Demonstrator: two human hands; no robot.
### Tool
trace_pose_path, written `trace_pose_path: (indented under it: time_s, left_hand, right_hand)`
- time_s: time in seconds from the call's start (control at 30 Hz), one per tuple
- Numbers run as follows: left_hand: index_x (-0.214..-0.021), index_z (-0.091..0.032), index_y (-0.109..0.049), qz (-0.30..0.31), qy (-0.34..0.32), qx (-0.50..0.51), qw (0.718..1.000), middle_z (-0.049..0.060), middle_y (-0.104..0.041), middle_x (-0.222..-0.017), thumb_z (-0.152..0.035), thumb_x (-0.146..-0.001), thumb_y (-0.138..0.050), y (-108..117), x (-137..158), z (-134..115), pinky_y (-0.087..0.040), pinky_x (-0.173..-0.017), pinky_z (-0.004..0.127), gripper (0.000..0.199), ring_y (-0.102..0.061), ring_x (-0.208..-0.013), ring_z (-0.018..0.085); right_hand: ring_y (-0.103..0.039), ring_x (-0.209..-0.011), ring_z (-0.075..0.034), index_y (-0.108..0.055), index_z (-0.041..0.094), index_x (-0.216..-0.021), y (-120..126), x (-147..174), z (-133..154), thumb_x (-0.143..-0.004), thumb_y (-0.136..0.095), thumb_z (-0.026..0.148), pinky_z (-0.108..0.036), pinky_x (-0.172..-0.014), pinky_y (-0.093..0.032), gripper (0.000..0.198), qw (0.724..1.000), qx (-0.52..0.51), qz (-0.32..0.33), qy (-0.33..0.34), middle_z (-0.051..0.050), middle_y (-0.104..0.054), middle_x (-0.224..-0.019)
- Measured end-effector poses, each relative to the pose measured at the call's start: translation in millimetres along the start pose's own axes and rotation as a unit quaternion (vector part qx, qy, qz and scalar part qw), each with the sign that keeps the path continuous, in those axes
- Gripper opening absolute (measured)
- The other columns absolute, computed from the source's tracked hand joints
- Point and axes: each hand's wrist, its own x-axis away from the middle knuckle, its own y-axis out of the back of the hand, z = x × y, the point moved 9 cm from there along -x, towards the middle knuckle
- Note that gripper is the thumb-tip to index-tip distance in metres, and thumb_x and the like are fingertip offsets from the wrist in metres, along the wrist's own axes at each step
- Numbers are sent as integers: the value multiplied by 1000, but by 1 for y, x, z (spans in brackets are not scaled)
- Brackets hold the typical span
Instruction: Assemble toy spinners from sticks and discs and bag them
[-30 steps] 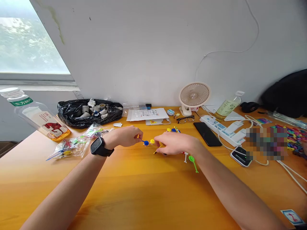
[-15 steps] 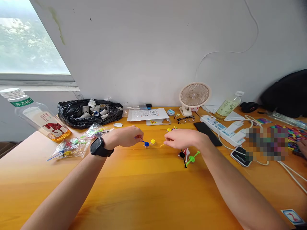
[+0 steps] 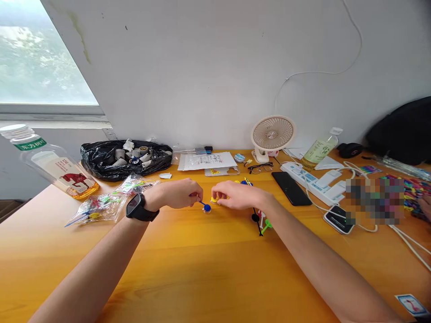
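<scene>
My left hand [image 3: 183,193], with a black watch on its wrist, is closed in a pinch on the arm of a small blue plastic spinner [image 3: 207,208]. The round hub of this spinner sits on a clear base low over the table. Just to the right, my right hand [image 3: 232,194] has its fingers closed on a yellow round piece [image 3: 213,200], partly hidden by the fingertips. Beside the right wrist lie a black spinner [image 3: 255,217] and a green spinner [image 3: 267,224], with a white one partly covered between them. More yellow and blue pieces [image 3: 247,181] show behind the right hand.
Clear bags of coloured parts [image 3: 97,208] and a large bottle [image 3: 55,168] stand left. A black plastic bag [image 3: 124,159] is behind. A fan [image 3: 272,134], phone [image 3: 291,188], power strip [image 3: 310,184] with cables and another bottle [image 3: 319,150] are right. Another person's hand [image 3: 424,207] shows at the right edge.
My right hand has moved left, from above the table onto the yellow piece. The blue spinner in my left hand has shifted slightly down and right.
</scene>
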Motion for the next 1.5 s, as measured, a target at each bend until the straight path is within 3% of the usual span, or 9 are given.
trace_pose_path:
  time_s: [0.07,0.2,0.37,0.53,0.77,0.93,1.03,1.23,1.5]
  left_hand:
    - [-111,-21,-75,0,1,-1,1000,1,-79,-91,-16,-96,-51,0,0,-1,-42,-60,23,29,-65,-71,14]
    - [-113,-22,-73,-2,-4,0,1000,1,-79,-92,-16,-96,-52,-1,0,-1,-42,-61,23,29,-66,-74,15]
    - [-116,-22,-70,-9,-18,9,1000,1,-78,-95,-14,-94,-54,-2,-3,-1,-42,-63,24,29,-67,-79,16]
    - [-108,-22,-72,-11,-33,18,999,2,-79,-97,-8,-89,-54,1,0,-2,-43,-65,23,30,-70,-82,17]
    - [-99,-19,-72,-14,-33,79,996,4,-80,-95,-8,-87,-54,15,14,3,-48,-69,23,24,-73,-85,17]
    - [-100,-21,-76,-55,-76,88,992,2,-78,-91,-20,-92,-59,16,3,-9,-44,-64,23,19,-67,-76,15]
    - [-98,-19,-78,-66,-78,118,988,2,-77,-87,-23,-92,-61,8,-8,-9,-44,-63,23,18,-66,-74,15]
    - [-103,-15,-77,10,-81,254,964,7,-80,-91,-19,-86,-65,-24,-27,-1,-50,-67,22,22,-72,-79,17]
    - [-101,-17,-81,-20,-89,249,964,6,-81,-94,-21,-87,-68,-26,-33,0,-48,-68,21,20,-70,-79,15]
  right_hand:
    - [-65,-87,-19,-66,23,-108,-10,-5,1,-94,-61,18,-26,-69,-42,15,999,-28,22,11,-4,-72,-102]
    - [-62,-80,-17,-65,22,-104,-10,-11,-6,-95,-60,18,-25,-66,-39,11,999,-33,-25,9,-2,-70,-94]
    - [-62,-90,-19,-64,19,-103,2,-11,-2,-95,-66,27,-27,-72,-42,12,994,-54,-84,37,-6,-69,-105]
    - [-60,-76,-16,-65,19,-97,-18,-14,11,-87,-76,31,-26,-63,-40,19,994,-101,14,45,-3,-67,-92]
    - [-63,-81,-18,-66,19,-104,-10,-12,12,-83,-81,41,-26,-66,-44,33,986,-161,-9,36,-3,-70,-96]
    - [-64,-75,-15,-65,17,-91,-3,-9,15,-91,-71,37,-25,-66,-47,21,953,-295,27,65,-3,-72,-84]
    - [-60,-67,-13,-64,16,-86,-7,-9,10,-87,-72,34,-25,-63,-46,20,950,-303,53,48,-2,-69,-78]
    - [-57,-67,-14,-65,15,-88,-17,-11,-2,-85,-69,30,-23,-60,-43,16,965,-242,84,53,-1,-67,-77]
    - [-60,-69,-15,-65,15,-87,-25,-13,-14,-84,-67,29,-24,-63,-45,15,961,-253,106,42,0,-68,-75]
